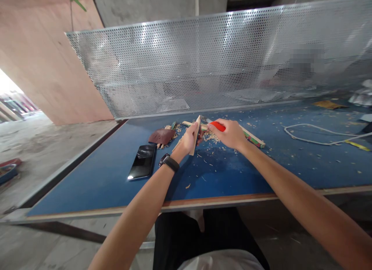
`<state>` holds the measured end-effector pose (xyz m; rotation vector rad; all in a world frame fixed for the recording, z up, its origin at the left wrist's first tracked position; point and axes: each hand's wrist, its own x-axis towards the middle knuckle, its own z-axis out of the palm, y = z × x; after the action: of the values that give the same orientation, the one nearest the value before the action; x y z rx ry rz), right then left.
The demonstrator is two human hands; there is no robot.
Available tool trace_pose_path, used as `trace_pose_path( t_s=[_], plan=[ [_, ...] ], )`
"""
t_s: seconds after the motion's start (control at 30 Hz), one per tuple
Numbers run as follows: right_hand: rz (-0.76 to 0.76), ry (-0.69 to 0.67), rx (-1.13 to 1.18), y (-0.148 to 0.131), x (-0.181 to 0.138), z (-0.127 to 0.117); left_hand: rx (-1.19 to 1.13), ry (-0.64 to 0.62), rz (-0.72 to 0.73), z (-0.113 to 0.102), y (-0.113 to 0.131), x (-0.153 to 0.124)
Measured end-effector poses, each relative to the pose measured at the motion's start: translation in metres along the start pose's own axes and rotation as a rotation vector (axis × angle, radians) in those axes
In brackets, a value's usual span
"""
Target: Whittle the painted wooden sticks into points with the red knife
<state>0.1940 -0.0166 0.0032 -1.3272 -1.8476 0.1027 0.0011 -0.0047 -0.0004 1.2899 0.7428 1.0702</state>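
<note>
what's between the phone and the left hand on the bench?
Head view: the dark reddish sheet lies just above that gap; between phone and left hand there is only bare blue tabletop and the wrist's black watch.

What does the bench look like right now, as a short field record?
left hand: left hand grips a pale wooden stick, held tilted upright
right hand: right hand grips a red-handled tool against the stick
surface: blue table top
debris: wood shavings under the hands
left of hands: black phone; dark brown sandpaper sheet
right side: white cord
</note>
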Motion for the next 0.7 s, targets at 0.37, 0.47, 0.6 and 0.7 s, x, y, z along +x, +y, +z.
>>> trace_pose_path(
  t_s=[0.37, 0.47, 0.6, 0.7],
  plan=[
    [-0.061, -0.163, 0.063, -0.0018, -0.0018, 0.0006, 0.002, 0.057, -0.060, -0.0030, -0.0013, 0.0052],
    [-0.065, -0.194, 0.104, -0.0012, -0.0012, -0.0017, -0.003, 0.028, -0.041, -0.0042, -0.0016, 0.0045],
    [-0.056, -0.229, 0.126, 0.0016, 0.0002, -0.0053, 0.076, 0.024, 0.002, -0.0065, -0.0025, 0.0048],
    [-0.073, -0.228, 0.129, 0.0027, 0.0007, -0.0068, 0.115, 0.031, 0.021, -0.0084, -0.0038, 0.0059]
  ],
)
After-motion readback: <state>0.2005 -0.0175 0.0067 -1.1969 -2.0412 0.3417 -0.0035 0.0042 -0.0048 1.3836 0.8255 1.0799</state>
